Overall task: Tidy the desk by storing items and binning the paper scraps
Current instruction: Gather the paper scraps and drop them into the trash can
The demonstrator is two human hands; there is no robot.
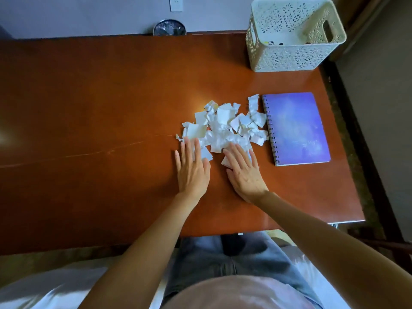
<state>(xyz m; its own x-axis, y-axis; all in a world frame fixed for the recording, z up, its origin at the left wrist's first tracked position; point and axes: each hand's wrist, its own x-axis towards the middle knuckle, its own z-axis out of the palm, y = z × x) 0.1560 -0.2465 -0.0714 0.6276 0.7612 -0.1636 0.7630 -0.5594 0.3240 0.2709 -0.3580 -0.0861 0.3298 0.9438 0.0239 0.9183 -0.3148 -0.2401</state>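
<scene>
A heap of torn white paper scraps (225, 123) lies on the brown desk (100, 103), right of centre. My left hand (192, 170) lies flat, fingers straight, with its fingertips on the heap's near left edge. My right hand (244, 172) is flat too, its fingers resting on scraps at the heap's near right side. A purple spiral notebook (296, 128) lies closed just right of the scraps. A white perforated storage basket (294, 34) stands at the desk's far right corner, with a few items barely visible inside.
A round bin lined with a plastic bag (169, 27) stands on the floor behind the desk's far edge, below a wall socket (176, 3). The desk's right edge runs close beside the notebook. My lap is at the near edge.
</scene>
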